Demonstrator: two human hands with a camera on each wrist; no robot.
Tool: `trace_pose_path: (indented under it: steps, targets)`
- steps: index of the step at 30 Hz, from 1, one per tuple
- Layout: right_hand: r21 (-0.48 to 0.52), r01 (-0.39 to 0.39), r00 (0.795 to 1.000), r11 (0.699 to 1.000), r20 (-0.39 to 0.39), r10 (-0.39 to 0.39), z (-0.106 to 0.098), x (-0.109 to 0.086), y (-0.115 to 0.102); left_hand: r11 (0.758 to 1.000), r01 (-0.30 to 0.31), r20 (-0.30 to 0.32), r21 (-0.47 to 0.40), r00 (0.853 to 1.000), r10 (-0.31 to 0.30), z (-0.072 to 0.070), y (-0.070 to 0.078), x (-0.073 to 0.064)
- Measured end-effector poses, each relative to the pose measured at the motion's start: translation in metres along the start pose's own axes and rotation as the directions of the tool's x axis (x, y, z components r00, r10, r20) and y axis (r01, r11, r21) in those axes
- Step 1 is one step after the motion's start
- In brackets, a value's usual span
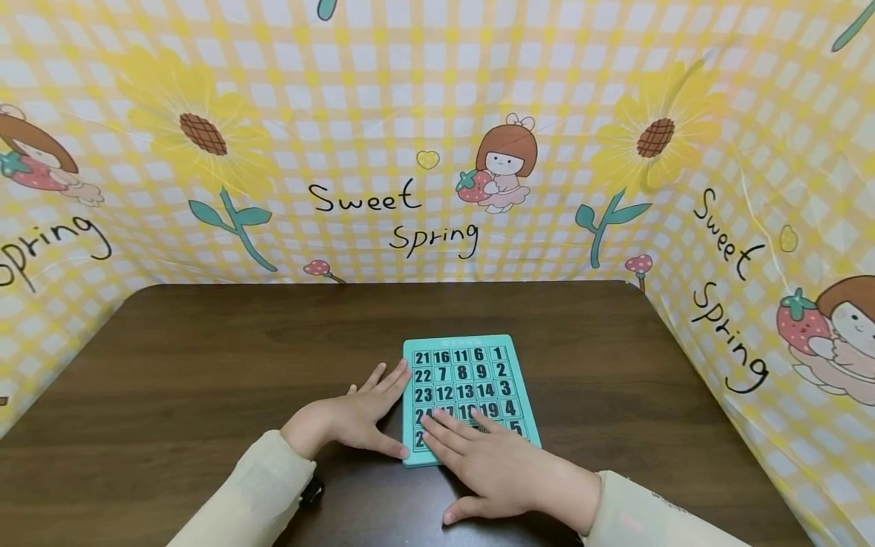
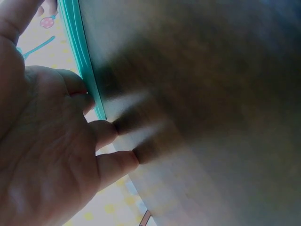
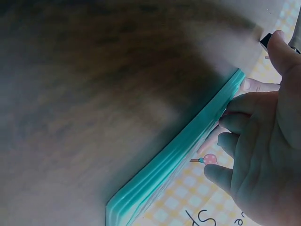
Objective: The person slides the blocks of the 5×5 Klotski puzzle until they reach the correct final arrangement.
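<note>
Brown desk [image 1: 205,365] bears it: our left hand [image 1: 358,418], fingers spread, touches the left edge of the teal number board [image 1: 458,343]. Its left column [image 1: 423,375] already counts 21, 22, 23, its right column [image 1: 504,388] 1 to 5; our right hand [image 1: 495,463], fingers extended, hides most bottom numbers, so we cannot tell what is left.

From here I read 21, 16, 11, 6, 1 atop the flat, rectangular turquoise board [image 1: 465,382], and 1 to 5 down its right side. The yellow-and-white checked cloth [image 1: 369,121] says "Sweet Spring".
</note>
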State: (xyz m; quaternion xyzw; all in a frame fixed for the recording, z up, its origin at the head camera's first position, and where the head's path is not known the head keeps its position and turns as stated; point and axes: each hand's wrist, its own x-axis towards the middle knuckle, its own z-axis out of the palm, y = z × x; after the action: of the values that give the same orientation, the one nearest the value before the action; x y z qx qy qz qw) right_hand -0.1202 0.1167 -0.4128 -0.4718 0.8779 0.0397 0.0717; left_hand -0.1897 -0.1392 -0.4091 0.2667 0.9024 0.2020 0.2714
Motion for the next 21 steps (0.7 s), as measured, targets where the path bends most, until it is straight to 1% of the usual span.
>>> trace_pose_path:
  steps: [3,10,14,21]
  targets:
    - [0.010,-0.005,1.000,1.000,0.010,0.005,0.000,-0.001,0.002,1.000,0.002,-0.002,0.002,1.000,-0.002,-0.001,0.001,0.000]
    - [0.005,-0.025,1.000,1.000,0.002,0.025,0.002,-0.010,0.006,1.000,0.009,-0.006,-0.003,1.000,-0.009,-0.002,0.002,0.000]
    - [0.026,-0.044,0.999,0.999,0.020,0.044,0.004,-0.016,0.009,1.000,0.012,-0.004,-0.002,1.000,-0.012,-0.002,0.002,0.000]
    - [0.006,-0.060,0.998,0.998,0.021,0.060,0.004,-0.024,0.011,1.000,0.014,0.001,-0.008,1.000,-0.014,0.000,0.002,0.000]
